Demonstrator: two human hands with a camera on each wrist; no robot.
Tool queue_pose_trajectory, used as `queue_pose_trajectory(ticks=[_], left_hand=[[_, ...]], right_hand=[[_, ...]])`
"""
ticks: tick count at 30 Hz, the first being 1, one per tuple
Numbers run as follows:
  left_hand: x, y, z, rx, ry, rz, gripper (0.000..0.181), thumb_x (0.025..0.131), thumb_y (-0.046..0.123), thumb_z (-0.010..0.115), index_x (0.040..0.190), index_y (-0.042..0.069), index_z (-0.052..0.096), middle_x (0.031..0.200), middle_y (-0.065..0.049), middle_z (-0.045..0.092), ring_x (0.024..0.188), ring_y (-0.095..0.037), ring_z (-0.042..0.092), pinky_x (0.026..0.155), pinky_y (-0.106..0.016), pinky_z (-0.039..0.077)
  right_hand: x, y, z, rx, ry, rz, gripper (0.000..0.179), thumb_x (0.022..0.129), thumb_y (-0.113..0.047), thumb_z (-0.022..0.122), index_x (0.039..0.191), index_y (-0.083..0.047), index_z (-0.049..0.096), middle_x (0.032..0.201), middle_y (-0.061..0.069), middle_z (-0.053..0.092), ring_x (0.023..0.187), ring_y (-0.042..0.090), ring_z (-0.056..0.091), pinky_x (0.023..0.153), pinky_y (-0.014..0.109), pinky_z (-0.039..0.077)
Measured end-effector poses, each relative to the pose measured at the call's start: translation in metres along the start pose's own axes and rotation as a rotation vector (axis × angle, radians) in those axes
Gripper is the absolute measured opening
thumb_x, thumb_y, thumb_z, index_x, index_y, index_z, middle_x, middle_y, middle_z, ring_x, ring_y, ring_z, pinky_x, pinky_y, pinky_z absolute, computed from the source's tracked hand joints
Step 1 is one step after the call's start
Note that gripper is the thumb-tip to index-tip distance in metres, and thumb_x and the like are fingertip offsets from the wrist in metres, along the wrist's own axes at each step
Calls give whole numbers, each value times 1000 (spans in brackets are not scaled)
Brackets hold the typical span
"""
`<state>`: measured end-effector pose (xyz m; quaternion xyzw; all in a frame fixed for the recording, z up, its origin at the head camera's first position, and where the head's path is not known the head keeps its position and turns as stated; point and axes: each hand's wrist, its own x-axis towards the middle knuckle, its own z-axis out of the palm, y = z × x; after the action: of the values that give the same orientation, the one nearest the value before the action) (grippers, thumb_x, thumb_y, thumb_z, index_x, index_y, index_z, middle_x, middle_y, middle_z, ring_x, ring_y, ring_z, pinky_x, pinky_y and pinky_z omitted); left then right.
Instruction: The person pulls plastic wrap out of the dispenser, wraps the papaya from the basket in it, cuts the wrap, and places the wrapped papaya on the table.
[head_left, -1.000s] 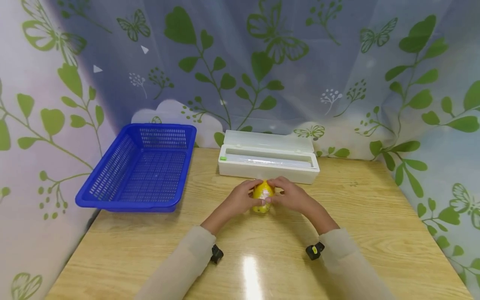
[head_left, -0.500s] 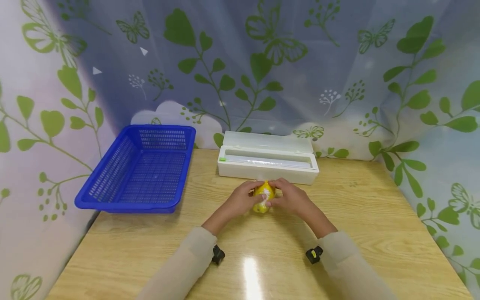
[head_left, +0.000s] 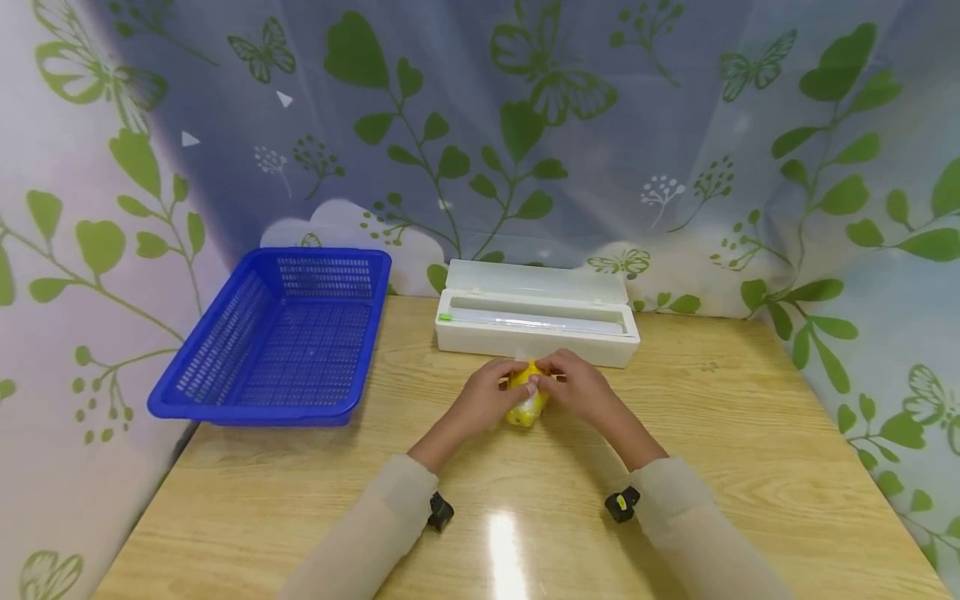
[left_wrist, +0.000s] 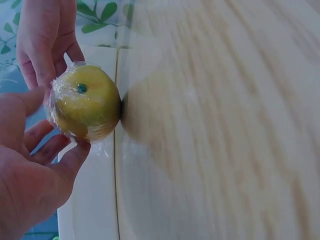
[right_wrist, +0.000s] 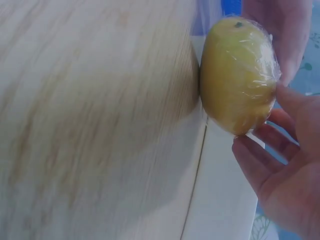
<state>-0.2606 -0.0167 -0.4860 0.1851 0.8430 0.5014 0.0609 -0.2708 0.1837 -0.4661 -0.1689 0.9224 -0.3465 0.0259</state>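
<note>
A yellow oval fruit in clear cling film rests on the table just in front of a long white box. My left hand holds it from the left, and my right hand from the right, both with curled fingers. The thumbs meet on its upper face, over the film. In the left wrist view the fruit shows a small green spot at its end and wrinkled film beside the thumb. From the right wrist, the wrapped fruit appears elongated, with fingertips at its lower end.
The white box stands with its lid raised and a roll of film inside; a green slider sits at its left end. A blue perforated basket is at the left. A patterned curtain hangs behind the table.
Both thumbs have shifted up the fruit from its middle and now come together near its top. The fruit stays in almost the same spot; box and basket are unmoved.
</note>
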Motion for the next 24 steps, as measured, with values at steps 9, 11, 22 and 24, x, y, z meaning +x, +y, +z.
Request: queue_pose_trajectory(ticks=[9,11,22,24], left_hand=[[5,2,-3,-17,-70,-12,49,102,26,62,148,14,51,151,-6,51,140,-26,47,114,-43,42],[4,1,-4,-11,-81,-34,55,102,28,62,152,15,46,155,-7,47,142,-29,45,114,-46,42],[3,-2,-7,77,-69,23,39,100,26,65,138,16,60,143,-5,56,126,-25,57,107,-43,48],[4,-2,-6,58,-71,25,40,100,25,64,139,16,59,144,-5,57,130,-24,55,110,-43,46]], right_hand=[[-8,2,-4,-120,32,53,35,98,-36,66,118,-9,69,119,7,66,115,31,65,95,50,54],[-12,2,-3,-137,37,58,34,98,-34,66,120,-9,68,119,7,66,114,31,64,94,50,54],[-18,6,-8,-232,38,-271,46,96,-14,69,140,-4,58,143,19,55,134,43,45,108,58,43],[-17,8,-8,-209,0,-294,45,97,-12,67,140,-3,58,142,19,57,134,43,46,109,59,41]])
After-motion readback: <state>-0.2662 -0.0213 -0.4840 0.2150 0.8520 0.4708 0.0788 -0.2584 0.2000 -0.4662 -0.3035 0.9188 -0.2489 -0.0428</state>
